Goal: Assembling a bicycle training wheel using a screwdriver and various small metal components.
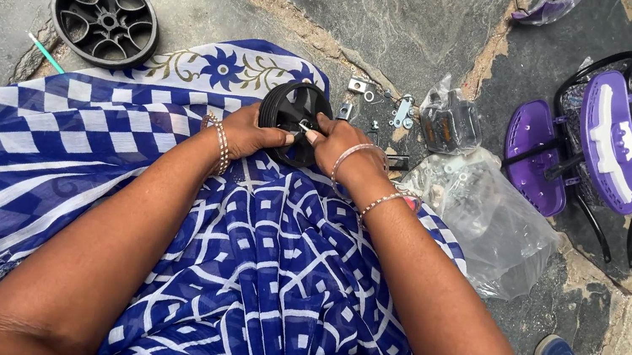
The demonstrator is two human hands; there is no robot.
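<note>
bare stone left of wheel (106,17), brackets (384,105), bags (482,210) crowding right

Matt black plastic wheel (292,118), rough stone floor (412,14)

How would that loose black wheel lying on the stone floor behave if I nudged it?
The loose black wheel lies flat, so it would probably slide, not roll. Its open spokes and plastic look suggest it is light and stiff. Set on edge, it would likely roll off.
</note>
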